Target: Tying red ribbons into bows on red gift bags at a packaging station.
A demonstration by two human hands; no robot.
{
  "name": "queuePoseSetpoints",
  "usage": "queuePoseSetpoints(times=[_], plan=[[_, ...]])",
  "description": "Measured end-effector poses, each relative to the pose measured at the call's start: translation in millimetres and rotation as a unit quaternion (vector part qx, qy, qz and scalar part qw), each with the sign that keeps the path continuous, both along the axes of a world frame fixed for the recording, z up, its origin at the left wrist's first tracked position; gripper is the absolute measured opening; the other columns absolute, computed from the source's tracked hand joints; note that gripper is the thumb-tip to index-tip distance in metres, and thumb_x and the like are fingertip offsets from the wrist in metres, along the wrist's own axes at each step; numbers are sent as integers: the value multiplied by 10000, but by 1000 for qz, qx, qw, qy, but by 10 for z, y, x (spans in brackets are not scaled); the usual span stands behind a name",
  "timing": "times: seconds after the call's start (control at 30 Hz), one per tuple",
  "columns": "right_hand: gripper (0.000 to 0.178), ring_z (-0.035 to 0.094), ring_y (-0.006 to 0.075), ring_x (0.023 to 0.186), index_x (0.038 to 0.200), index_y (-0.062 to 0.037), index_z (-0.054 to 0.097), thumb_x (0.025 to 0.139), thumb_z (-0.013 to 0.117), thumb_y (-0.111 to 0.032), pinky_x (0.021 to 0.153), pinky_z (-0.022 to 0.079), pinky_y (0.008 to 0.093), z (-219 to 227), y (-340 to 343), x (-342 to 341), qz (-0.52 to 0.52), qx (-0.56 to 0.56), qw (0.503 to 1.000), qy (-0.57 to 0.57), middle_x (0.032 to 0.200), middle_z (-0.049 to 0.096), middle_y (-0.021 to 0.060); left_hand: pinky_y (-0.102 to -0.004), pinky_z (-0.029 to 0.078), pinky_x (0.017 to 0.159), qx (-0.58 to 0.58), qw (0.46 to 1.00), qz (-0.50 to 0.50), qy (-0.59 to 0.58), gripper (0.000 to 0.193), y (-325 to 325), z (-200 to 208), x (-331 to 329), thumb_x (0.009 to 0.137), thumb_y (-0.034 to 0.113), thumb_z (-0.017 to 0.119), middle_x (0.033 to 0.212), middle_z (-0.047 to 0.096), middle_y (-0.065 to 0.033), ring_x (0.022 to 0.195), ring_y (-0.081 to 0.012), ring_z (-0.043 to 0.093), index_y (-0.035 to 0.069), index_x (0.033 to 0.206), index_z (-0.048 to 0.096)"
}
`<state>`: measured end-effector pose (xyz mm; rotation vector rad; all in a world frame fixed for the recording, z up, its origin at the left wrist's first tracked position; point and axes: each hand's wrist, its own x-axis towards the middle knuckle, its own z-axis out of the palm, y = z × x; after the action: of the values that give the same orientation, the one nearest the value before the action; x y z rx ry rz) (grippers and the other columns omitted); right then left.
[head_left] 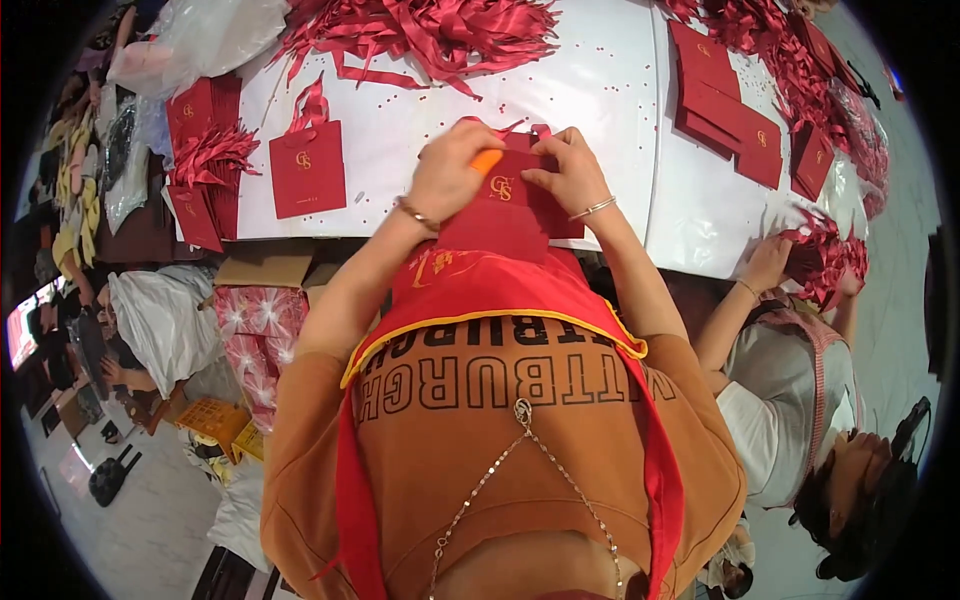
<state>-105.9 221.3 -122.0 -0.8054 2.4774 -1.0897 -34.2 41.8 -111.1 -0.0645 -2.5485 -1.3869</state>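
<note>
At the table's near edge, a red paper gift bag [492,228] with a gold monogram lies flat in front of me. My left hand [450,172] is closed on its upper left part. Something orange [487,160] shows at the left thumb; I cannot tell if it is worn or held. My right hand [570,178] pinches the bag's upper right side, close to a short red ribbon [541,131] at the top edge. Left of my hands lies another red gift bag [307,178] with its ribbon handle [310,105] sticking up.
A heap of loose red ribbons [420,40] lies at the back of the white table [590,75], with small red dots scattered about. Red bags are stacked at the left [190,115] and right [708,90]. At right, a co-worker's hand [768,264] touches a ribbon bundle [825,262].
</note>
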Motion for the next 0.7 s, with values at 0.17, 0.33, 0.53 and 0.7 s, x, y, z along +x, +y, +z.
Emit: queuePoseSetpoints(times=[0.17, 0.33, 0.53, 0.7], plan=[[325, 498, 212, 795, 913, -26, 600, 644, 740, -144, 714, 437, 292, -77, 124, -39, 15, 5, 999, -39, 867, 476, 96, -327, 448, 682, -50, 996, -6, -73, 99, 104, -164, -39, 774, 88, 567, 846, 574, -106, 795, -276, 563, 17, 837, 592], [315, 539, 135, 716, 968, -32, 582, 697, 707, -132, 649, 449, 267, -145, 225, -13, -40, 14, 991, -130, 808, 575, 90, -345, 445, 680, -121, 992, -10, 16, 91, 146, -220, -54, 767, 84, 570, 802, 563, -117, 787, -278, 557, 36, 840, 593], [339, 582, 242, 705, 965, -27, 573, 684, 707, -160, 676, 457, 310, -66, 173, -12, -58, 18, 981, -183, 784, 610, 145, -395, 454, 637, -95, 995, -19, -7, 101, 347, -213, -39, 710, 40, 572, 763, 591, -142, 724, -310, 577, 32, 809, 589], [314, 578, 234, 703, 972, -35, 572, 702, 685, -149, 669, 454, 307, -149, 129, 76, -73, -51, 981, -174, 808, 617, 138, -380, 465, 593, -10, 991, 16, -132, 87, 349, -109, -67, 724, 55, 573, 729, 614, -153, 686, -302, 602, 22, 802, 591]])
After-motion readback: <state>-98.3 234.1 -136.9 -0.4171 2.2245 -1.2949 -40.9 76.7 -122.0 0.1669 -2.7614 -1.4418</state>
